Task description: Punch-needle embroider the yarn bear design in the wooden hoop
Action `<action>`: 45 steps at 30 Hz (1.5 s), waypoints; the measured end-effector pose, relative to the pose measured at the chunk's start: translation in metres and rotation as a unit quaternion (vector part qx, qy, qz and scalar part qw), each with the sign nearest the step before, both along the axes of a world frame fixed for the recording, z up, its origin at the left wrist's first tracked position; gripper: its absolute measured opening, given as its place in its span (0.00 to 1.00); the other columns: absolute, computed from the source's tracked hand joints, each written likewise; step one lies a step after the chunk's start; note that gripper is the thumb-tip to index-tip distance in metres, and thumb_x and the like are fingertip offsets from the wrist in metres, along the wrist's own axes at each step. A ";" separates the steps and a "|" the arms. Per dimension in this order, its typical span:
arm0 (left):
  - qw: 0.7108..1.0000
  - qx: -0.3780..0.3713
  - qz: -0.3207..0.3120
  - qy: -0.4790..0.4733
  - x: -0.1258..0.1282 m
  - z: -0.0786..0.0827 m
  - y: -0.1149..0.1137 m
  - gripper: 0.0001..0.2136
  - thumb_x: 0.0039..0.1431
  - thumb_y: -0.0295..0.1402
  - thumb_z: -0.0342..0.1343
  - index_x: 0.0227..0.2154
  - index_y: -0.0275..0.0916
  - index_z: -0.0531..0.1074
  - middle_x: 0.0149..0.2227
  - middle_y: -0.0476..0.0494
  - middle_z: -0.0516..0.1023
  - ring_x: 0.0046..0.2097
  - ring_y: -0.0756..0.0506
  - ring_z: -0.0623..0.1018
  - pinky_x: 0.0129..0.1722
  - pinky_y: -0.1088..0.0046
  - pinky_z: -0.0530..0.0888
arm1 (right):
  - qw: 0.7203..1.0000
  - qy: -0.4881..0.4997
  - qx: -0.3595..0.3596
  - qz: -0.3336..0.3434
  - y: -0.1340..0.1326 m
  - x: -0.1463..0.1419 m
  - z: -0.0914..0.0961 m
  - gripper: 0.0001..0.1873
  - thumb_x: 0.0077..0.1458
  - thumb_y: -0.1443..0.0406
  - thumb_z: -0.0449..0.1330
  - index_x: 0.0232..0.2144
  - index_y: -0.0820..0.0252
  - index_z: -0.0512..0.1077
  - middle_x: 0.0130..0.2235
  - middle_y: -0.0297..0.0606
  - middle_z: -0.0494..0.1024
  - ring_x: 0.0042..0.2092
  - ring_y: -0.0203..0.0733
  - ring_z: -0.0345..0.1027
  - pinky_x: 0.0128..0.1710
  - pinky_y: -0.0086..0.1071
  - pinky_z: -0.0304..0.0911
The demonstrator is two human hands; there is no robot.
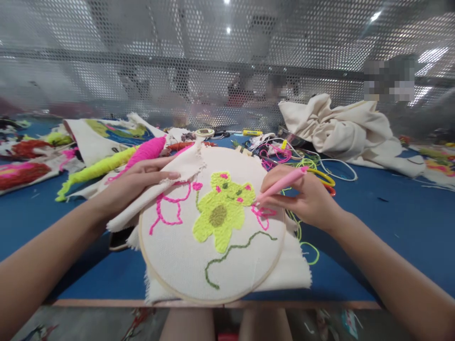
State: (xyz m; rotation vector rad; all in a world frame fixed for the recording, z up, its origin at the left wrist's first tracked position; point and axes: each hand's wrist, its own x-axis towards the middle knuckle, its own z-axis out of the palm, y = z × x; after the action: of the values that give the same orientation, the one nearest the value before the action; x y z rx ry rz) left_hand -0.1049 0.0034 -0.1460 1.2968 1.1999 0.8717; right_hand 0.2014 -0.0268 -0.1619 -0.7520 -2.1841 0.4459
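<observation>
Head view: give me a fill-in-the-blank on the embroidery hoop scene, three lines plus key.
1. The right hand grips a ____ punch needle with its tip on the cloth.
2. The left hand lies flat on the upper ____ side of the embroidery hoop.
3. The table under the hoop is ____.
Missing words: pink; left; blue.
</observation>
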 end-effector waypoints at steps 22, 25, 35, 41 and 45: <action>0.997 -0.021 0.035 0.072 0.012 0.010 -0.007 0.27 0.43 0.37 0.64 0.50 0.46 0.68 0.31 0.49 0.80 0.24 0.48 0.78 0.20 0.80 0.74 | 0.995 -0.030 -0.035 -0.089 -0.008 -0.005 -0.006 0.12 0.59 0.58 0.51 0.31 0.60 0.67 0.31 0.37 0.74 0.32 0.38 0.68 0.33 0.33 0.59; 0.997 -0.029 0.033 0.057 0.012 0.010 -0.005 0.27 0.43 0.35 0.63 0.51 0.47 0.68 0.33 0.49 0.81 0.25 0.48 0.78 0.19 0.80 0.74 | 0.995 -0.027 -0.032 -0.088 -0.009 -0.005 -0.005 0.12 0.59 0.59 0.51 0.31 0.60 0.67 0.31 0.37 0.74 0.32 0.38 0.68 0.34 0.33 0.60; 0.998 -0.046 0.037 0.008 0.013 0.011 -0.007 0.27 0.46 0.30 0.61 0.52 0.44 0.67 0.36 0.46 0.81 0.29 0.47 0.80 0.26 0.77 0.77 | 0.996 0.038 -0.041 -0.070 -0.015 -0.004 -0.005 0.08 0.60 0.62 0.51 0.34 0.58 0.68 0.34 0.37 0.74 0.37 0.39 0.70 0.36 0.33 0.65; 0.999 -0.045 0.021 -0.003 0.009 0.009 -0.004 0.28 0.46 0.31 0.61 0.54 0.44 0.65 0.38 0.44 0.80 0.29 0.47 0.79 0.29 0.77 0.77 | 0.996 0.046 -0.031 -0.063 -0.014 -0.004 -0.004 0.07 0.60 0.63 0.51 0.33 0.57 0.68 0.33 0.36 0.75 0.36 0.40 0.71 0.35 0.34 0.66; 0.999 -0.046 0.013 -0.001 0.007 0.008 -0.003 0.28 0.48 0.31 0.61 0.54 0.44 0.65 0.37 0.43 0.80 0.30 0.47 0.80 0.27 0.77 0.77 | 0.995 0.079 -0.035 -0.053 -0.014 -0.003 -0.003 0.07 0.60 0.63 0.51 0.33 0.56 0.67 0.32 0.35 0.74 0.35 0.38 0.71 0.35 0.34 0.66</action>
State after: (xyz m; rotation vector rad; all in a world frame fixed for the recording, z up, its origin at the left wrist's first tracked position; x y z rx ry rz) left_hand -0.0975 0.0001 -0.1379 1.2085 1.2432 0.8278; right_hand 0.1980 -0.0404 -0.1645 -0.8379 -1.9798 0.5107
